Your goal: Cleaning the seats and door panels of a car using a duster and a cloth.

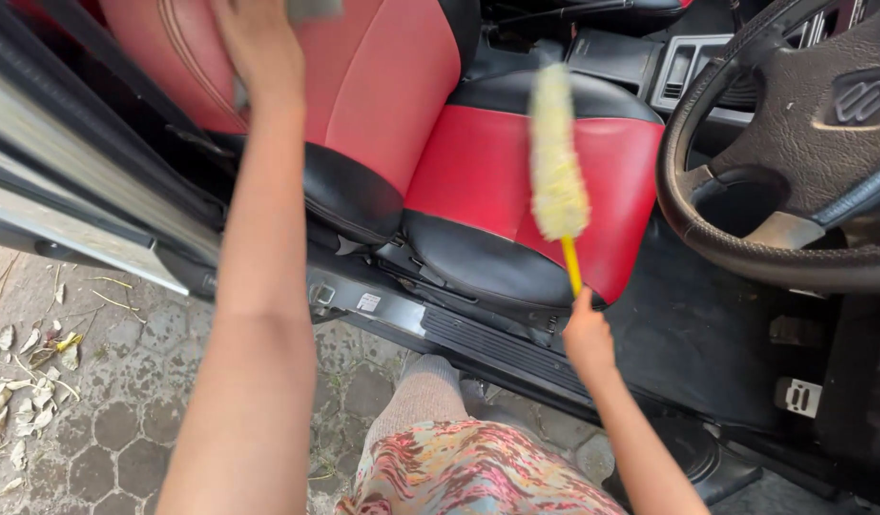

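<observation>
Car interior seen through the open driver's door, person standing outside on the paved ground (125, 429).

Seat backrest (383, 76): red with black edging, largest item, directly under and beside the left hand. Seat cushion (487, 181): red centre panel, black front and side bolsters, between the 2 hands and just above the right hand.

Steering wheel (793, 153): dark grey, textured, up and to the right of the right hand, well apart from it. Black floor mat (697, 334) lies just right of the right hand; metal pedal (797, 396) further right and lower. Door sill (478, 343): black ribbed strip, just left of the right hand.

Patterned garment (468, 472) and a grey-clad knee (421, 391) show below, between the 2 forearms.

Duster (557, 157): fluffy pale-yellow head on a thin yellow stick, head upright over the red panel of the seat cushion, appears to touch it. Stick runs down into the right hand.

Left hand (258, 43): raised, pressed against the backrest, partly cut by the frame edge; a grey cloth (311, 10) sits at its fingers. Cannot tell whether it grips the cloth.

Right hand (585, 334): clenched around the lower end of the duster stick, at the front edge of the cushion.

Dry leaves (30, 372): scattered on the paving, far left of the left forearm.
</observation>
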